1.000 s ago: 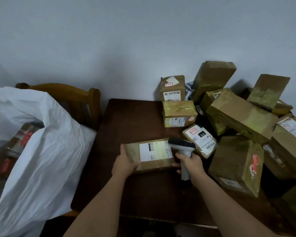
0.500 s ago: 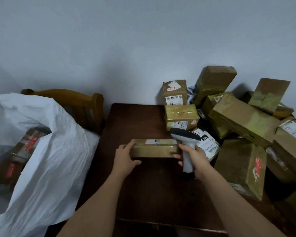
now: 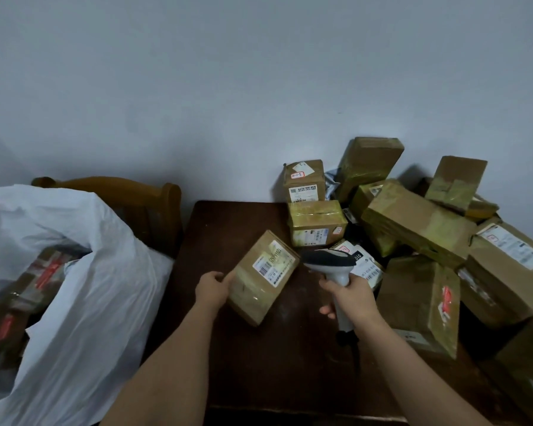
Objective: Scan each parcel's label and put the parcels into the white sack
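We hold a flat cardboard parcel (image 3: 263, 276) in our left hand (image 3: 212, 289), fingers curled round its left edge, so that it tilts over the middle of the dark wooden table (image 3: 228, 229) with its white label (image 3: 271, 262) facing up toward us. Whether its lower corner touches the tabletop we cannot tell. Our right hand (image 3: 350, 298) wraps round the grip of the scanner (image 3: 331, 264), whose dark head sits just beside the parcel's right corner and points toward the label. Along the table's right side and back right corner a heap of parcels (image 3: 419, 222) is piled, some leaning on one another; two small boxes (image 3: 316, 221) stand one behind the other at the heap's left edge. Off the table's left edge the white sack (image 3: 83, 287) gapes open, with taped parcels showing inside it. A wooden chair (image 3: 154, 204) stands behind the sack, against the wall.
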